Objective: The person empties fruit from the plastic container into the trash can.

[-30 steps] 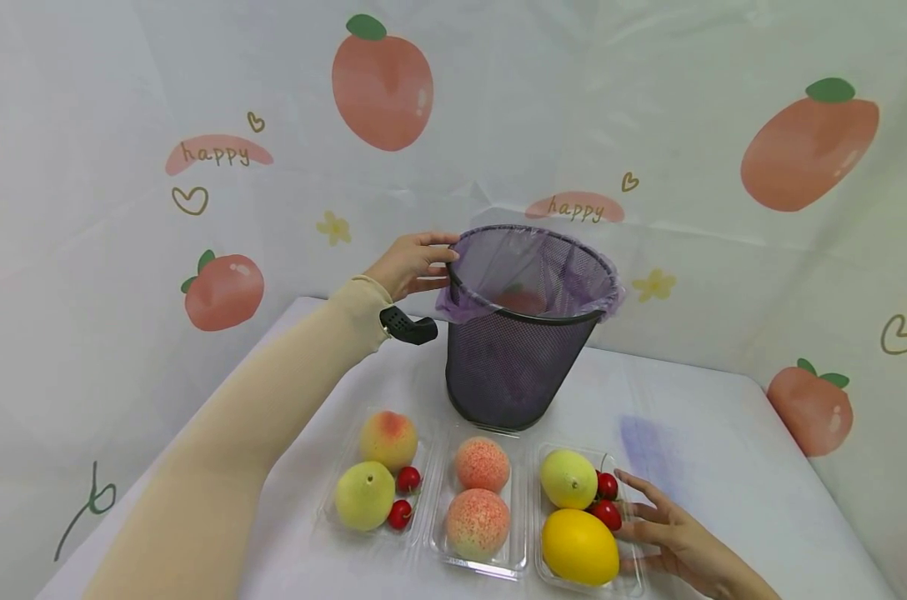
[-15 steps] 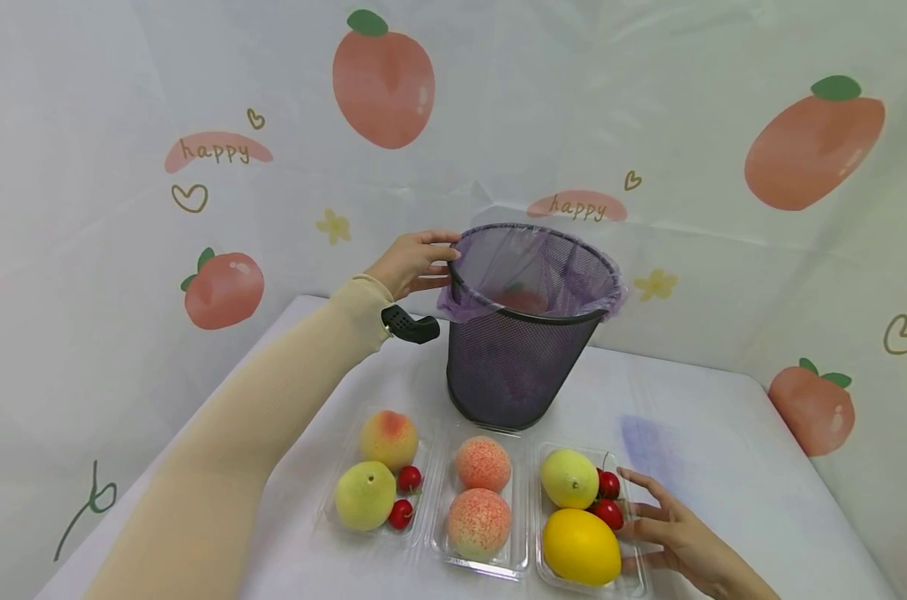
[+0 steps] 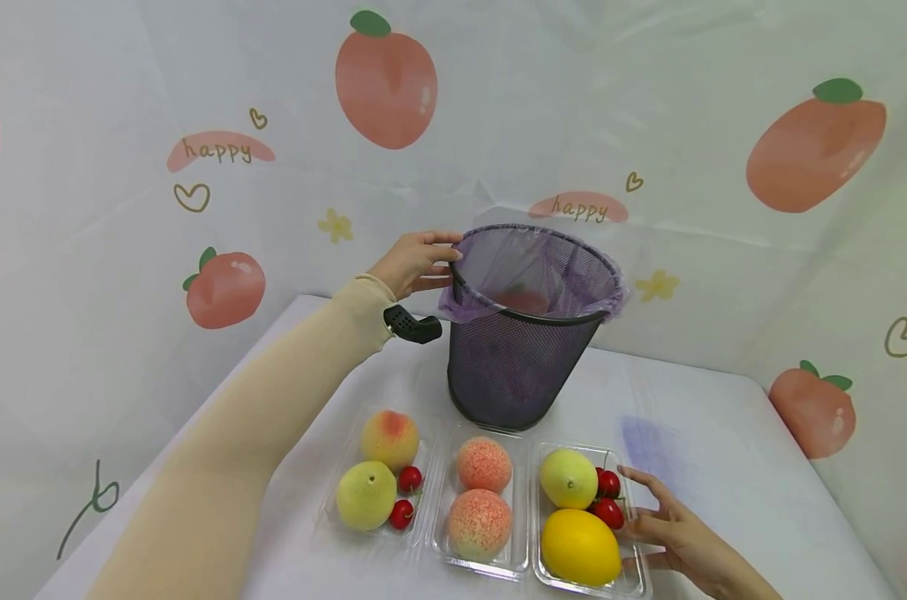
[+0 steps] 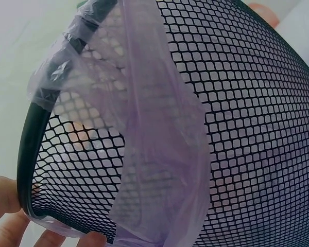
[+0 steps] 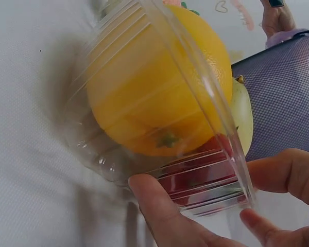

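So, the left hand (image 3: 412,262) grips the bin (image 3: 498,375) by its rim, with a purple bag (image 3: 466,310) lining it. The right hand (image 3: 674,537) seems to pinch the side of a clear tray (image 5: 105,159) — fingers partly hidden — just right-front of the bin, holding a big yellow fruit (image 3: 579,547), a paler fruit (image 3: 568,479) and cherries (image 3: 608,512).

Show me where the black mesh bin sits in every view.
Head: black mesh bin just right of centre, behind the fruit containers.
Left wrist: it fills most of the picture, rim at left.
Right wrist: it is at the right, cut off by the picture's edge.
Shared landmark: left hand at the rim: left of the bin in the head view, bottom left in the left wrist view, top right in the right wrist view.
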Demonstrator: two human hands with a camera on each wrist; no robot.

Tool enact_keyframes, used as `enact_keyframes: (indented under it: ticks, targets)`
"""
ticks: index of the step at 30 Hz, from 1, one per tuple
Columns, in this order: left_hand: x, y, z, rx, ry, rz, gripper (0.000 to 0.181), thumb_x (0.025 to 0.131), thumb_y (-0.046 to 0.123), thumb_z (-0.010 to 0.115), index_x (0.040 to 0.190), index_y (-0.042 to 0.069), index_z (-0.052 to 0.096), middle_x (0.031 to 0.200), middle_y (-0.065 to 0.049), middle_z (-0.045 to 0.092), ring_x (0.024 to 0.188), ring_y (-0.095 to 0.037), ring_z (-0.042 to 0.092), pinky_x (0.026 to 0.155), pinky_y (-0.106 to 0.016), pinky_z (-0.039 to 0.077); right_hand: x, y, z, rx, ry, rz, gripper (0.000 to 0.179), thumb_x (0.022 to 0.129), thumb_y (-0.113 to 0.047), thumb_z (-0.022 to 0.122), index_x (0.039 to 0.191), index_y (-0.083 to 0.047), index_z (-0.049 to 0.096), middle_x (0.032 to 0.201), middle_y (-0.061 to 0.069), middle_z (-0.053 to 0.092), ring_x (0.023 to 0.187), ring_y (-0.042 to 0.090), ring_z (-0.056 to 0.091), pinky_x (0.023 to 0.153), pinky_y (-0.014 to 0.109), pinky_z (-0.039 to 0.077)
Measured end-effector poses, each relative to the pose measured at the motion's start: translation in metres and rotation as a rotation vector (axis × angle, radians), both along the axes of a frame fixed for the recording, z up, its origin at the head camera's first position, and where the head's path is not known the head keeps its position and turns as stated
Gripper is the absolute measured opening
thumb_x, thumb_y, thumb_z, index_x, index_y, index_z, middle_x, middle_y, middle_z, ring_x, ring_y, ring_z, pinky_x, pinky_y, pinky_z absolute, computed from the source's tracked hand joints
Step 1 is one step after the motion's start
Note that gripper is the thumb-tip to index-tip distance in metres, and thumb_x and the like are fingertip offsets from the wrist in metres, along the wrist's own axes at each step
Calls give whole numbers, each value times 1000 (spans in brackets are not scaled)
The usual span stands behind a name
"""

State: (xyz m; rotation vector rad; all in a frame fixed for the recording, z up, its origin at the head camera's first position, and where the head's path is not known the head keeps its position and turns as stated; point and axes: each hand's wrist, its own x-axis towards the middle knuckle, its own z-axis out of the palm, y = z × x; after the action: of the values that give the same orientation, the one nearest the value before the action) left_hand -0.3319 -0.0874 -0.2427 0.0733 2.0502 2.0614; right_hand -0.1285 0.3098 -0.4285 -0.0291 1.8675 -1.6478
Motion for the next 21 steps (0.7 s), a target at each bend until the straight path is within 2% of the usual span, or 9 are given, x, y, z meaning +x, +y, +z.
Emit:
enact_keyframes:
  ticks: [2,5,7,8,9,11,14,16,21]
  targets:
    - [0,0,0,1,-1,2,42,95,9,62,135,14,56,130,-7,53,108,-25,56,99,-37,50,0,0,0,3,1,3,71,103,-20,48,151,-14,-2,110,6,60,101,20,61,85,49,56]
    - [1,0,0,1,-3,0,42,95,9,62,136,14,56,131,-7,53,109,-25,56,99,-37,50,1,2,-1,4,0,13,56,103,-22,47,147,-41,18,114,7,58,104,19,61,88,50,55]
    - [1,0,1,0,-4,-3,42,95,10,61,136,14,55,132,-7,53,109,-24,56,99,-38,50,1,3,-2,0,2,25,50,104,-24,45,138,-55,25,121,12,55,107,20,60,90,51,54]
    - [1,0,1,1,-5,-4,42,95,10,61,136,14,55,132,-7,53,109,-24,56,99,-38,50,1,4,-3,-6,4,33,50,104,-24,44,136,-58,26,126,19,52,109,20,59,90,52,53]
    - [1,0,1,1,-5,-4,43,95,10,62,137,14,55,132,-7,53,109,-24,56,99,-38,50,1,4,-3,-11,5,40,51,104,-24,44,136,-59,24,131,27,46,110,20,58,91,53,52]
    - [1,0,1,3,-6,-5,43,95,10,62,137,14,55,132,-7,52,108,-24,56,99,-38,50,1,5,-4,-24,7,51,57,105,-24,42,146,-54,15,140,41,27,114,22,57,93,54,51]
    - [1,0,1,5,-5,-7,43,95,9,61,137,13,55,131,-7,52,106,-24,55,100,-37,50,1,5,-5,-45,-2,56,64,105,-24,40,153,-42,2,147,45,-5,117,23,56,95,55,49]
    - [1,0,1,4,-6,-8,43,95,9,61,137,13,55,130,-7,52,106,-23,55,100,-37,50,1,5,-6,-56,-10,56,65,105,-24,40,154,-41,-1,146,45,-11,117,23,55,96,57,48]
    - [1,0,1,1,-6,-8,43,95,9,61,137,13,55,131,-6,52,107,-24,55,100,-37,50,1,5,-9,-73,-40,41,61,106,-25,39,148,-55,8,147,44,-14,118,24,54,97,63,44]
